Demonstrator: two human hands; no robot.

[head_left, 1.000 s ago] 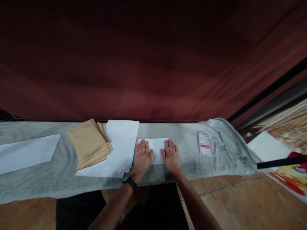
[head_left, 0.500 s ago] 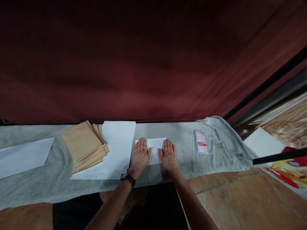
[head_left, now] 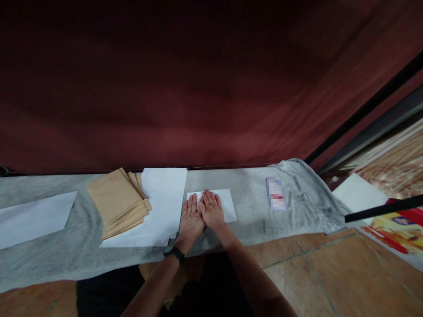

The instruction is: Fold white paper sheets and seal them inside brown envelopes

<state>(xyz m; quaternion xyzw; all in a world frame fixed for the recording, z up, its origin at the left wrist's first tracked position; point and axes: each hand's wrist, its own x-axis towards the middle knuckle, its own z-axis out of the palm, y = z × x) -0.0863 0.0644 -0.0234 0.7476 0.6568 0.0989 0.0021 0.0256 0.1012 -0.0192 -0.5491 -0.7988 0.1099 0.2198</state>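
Observation:
A small folded white paper lies on the grey cloth in front of me. My left hand lies flat on the paper's left edge, fingers stretched out. Pressed flat beside it, my right hand touches the left hand and covers the paper's left half. The paper's right part shows bare. A black band sits on my left wrist.
Left of my hands lie large white sheets, with a stack of brown envelopes partly on them. Another white sheet lies far left. A small printed slip lies to the right. A dark red curtain hangs behind. Tiled floor lies below.
My right hand slid left across the paper until it met my left hand. The left hand barely moved. The paper's right side is now uncovered.

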